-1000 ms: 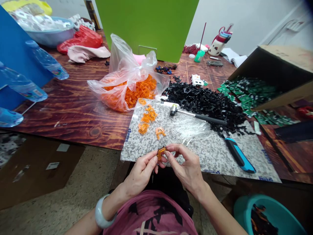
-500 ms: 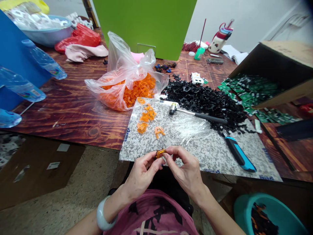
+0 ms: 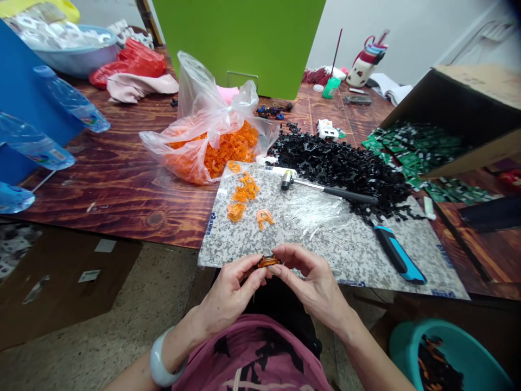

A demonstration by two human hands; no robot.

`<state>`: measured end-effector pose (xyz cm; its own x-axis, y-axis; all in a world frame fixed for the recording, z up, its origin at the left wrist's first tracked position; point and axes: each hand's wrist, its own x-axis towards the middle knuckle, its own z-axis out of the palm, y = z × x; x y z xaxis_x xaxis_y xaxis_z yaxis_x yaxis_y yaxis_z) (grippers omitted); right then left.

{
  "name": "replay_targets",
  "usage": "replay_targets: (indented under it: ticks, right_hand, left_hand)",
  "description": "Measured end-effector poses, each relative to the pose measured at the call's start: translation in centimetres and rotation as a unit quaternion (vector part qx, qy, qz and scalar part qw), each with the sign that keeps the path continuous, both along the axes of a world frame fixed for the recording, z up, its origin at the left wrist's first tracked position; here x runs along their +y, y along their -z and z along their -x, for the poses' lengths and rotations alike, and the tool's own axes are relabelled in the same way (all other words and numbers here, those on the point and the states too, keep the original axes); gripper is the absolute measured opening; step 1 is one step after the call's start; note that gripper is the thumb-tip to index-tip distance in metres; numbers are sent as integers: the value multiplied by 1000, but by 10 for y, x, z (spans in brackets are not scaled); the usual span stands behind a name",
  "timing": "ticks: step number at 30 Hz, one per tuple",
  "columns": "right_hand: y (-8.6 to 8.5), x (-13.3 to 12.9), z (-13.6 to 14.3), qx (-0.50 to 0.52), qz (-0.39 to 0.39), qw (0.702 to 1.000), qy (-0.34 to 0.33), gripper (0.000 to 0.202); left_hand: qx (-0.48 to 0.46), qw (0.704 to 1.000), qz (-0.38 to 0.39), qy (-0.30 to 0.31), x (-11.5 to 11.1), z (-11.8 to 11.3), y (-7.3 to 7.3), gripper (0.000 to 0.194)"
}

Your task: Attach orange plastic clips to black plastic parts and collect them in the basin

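Between my two hands, over the near edge of the speckled board (image 3: pixel 280 231), is a small orange-and-black plastic part (image 3: pixel 269 262). My left hand (image 3: pixel 232 288) pinches its left end, and my right hand (image 3: pixel 311 285) grips the right end with thumb and forefinger. A single orange plastic clip (image 3: pixel 265 218) lies just beyond my fingers. Several more orange clips (image 3: pixel 246 187) sit in a loose cluster to its left. Thin clear strips (image 3: pixel 315 212) are heaped right of them, with a black-handled hammer (image 3: pixel 337 193) lying across their far side.
Behind the board are a clear bag (image 3: pixel 195 122) of orange parts and a pile of black parts (image 3: pixel 334 163). A blue-and-black handled tool (image 3: pixel 401 255) lies at right. A cardboard box (image 3: pixel 468 119) holds green circuit boards. A teal bucket (image 3: pixel 401 347) stands below right.
The part in my hands has turned, so more of its black side shows, and it sits slightly lower. My right fingers have shifted along it; both hands keep their hold.
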<state>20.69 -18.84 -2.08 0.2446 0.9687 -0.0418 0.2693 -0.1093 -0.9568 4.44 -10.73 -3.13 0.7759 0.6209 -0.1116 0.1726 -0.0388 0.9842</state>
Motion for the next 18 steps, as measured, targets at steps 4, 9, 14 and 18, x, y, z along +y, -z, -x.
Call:
replay_targets:
  ticks: [4, 9, 14, 18]
  right_hand:
    - [3, -2, -2, 3, 4, 1000, -12, 17]
    - [0, -4, 1, 2, 12, 1000, -23, 10]
    - [-4, -5, 2, -6, 11, 1000, -27, 7]
    - [-3, -5, 2, -40, -3, 999, -24, 7]
  left_hand:
    - [7, 999, -45, 31, 2, 2, 0, 19]
    - [25, 991, -103, 79, 8, 3, -7, 16]
    - [42, 983, -142, 108, 10, 5, -10, 17]
    - [50, 980, -154, 119, 9, 5, -10, 18]
